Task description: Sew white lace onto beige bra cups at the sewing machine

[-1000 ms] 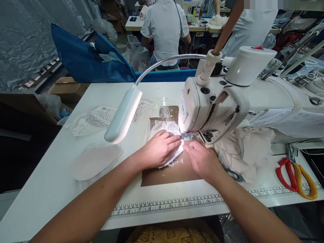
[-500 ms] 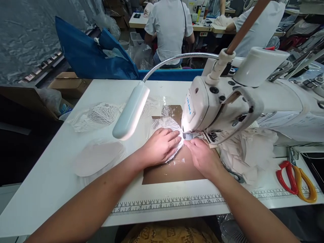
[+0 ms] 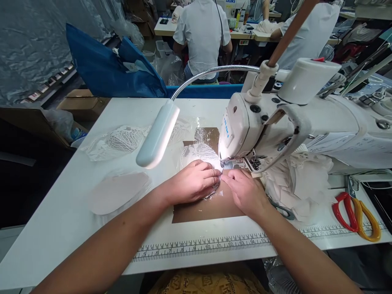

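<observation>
The left hand (image 3: 196, 183) has slid toward the right hand (image 3: 247, 191), both hands' fingers (image 3: 213, 173) seemingly pinching lace (image 3: 199, 152).

place: sewing workshop | sewing machine (image 3: 329, 114) | ruler-marked table (image 3: 67, 228) | lace piece (image 3: 125, 139) | co-worker (image 3: 202, 41) seated at bench (image 3: 165, 27) beyond

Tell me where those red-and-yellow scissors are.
In the head view, the scissors lie far right on the white table, right of the pale fabric pile.
</observation>
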`<state>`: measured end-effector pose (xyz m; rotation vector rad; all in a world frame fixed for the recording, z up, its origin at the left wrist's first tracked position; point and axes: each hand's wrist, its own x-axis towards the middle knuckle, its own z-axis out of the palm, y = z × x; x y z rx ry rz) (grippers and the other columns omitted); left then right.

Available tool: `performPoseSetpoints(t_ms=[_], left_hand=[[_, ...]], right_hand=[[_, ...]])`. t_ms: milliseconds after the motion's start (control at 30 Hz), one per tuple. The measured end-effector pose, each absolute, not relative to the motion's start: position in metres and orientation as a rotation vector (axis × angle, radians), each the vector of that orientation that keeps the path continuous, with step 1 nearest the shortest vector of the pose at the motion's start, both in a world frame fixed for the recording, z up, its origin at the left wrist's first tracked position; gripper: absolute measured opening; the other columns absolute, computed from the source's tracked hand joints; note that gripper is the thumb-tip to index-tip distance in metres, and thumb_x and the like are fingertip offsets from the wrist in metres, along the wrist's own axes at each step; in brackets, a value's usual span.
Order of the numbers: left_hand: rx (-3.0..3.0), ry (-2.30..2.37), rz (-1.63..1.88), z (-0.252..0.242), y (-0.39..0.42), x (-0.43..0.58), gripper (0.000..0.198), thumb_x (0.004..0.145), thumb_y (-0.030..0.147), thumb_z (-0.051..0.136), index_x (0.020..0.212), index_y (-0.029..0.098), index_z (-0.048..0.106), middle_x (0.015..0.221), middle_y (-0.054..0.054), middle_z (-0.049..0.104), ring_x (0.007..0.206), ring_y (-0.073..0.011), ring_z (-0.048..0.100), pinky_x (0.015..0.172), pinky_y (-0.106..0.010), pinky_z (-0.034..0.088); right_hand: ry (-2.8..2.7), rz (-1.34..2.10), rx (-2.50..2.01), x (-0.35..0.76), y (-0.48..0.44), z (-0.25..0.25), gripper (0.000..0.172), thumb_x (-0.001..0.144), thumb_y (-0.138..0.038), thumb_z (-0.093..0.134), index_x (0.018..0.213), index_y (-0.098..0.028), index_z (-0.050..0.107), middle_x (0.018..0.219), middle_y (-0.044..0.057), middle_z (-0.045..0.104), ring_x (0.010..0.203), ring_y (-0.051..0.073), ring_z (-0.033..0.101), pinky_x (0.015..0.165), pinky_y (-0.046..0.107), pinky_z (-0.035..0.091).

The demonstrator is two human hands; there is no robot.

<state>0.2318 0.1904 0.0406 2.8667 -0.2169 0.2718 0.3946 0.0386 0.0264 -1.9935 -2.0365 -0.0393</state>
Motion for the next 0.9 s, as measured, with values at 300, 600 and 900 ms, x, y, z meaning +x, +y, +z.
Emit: performPoseSetpoints(t_ms=[300,600,900], left_hand=[[2.810,-0.177,0.304,0.041,0.191,0.231,0.027,0.096,0.020,0.046,0.118,0.014,0.061,0.125,-0.012,0.064,0.108,-0.0242,0.057,0.091,-0.040,0.044],[2.881,-0.201,0.249,0.042,0.186,0.230,0.029,0.097,0.022,0.044,0.117,0.017,0.063,0.130,-0.009,0.061,0.106,-0.0249,0.055,0.089,-0.041,0.042],[2.860,-0.024,0.327,0.039,0.178,0.233,0.032,0.096,0.028,0.046,0.121,0.015,0.062,0.127,-0.011,0.062,0.109,-0.0261,0.053,0.092,-0.043,0.043]], right_hand=[[-2.148,-0.027,-1.924,0.398,0.035,0.026,0.044,0.072,0.002,0.046,0.105,-0.017,0.068,0.083,0.004,0.060,0.073,0.017,0.045,0.063,0.028,0.031],[-2.145,-0.035,-1.925,0.399,0.030,0.023,0.044,0.073,0.004,0.043,0.104,-0.017,0.067,0.085,0.005,0.061,0.076,0.018,0.046,0.066,0.029,0.032],[-2.087,-0.161,-1.988,0.396,0.037,0.025,0.039,0.080,-0.002,0.046,0.108,-0.016,0.069,0.086,0.008,0.064,0.079,0.021,0.049,0.060,0.030,0.031]])
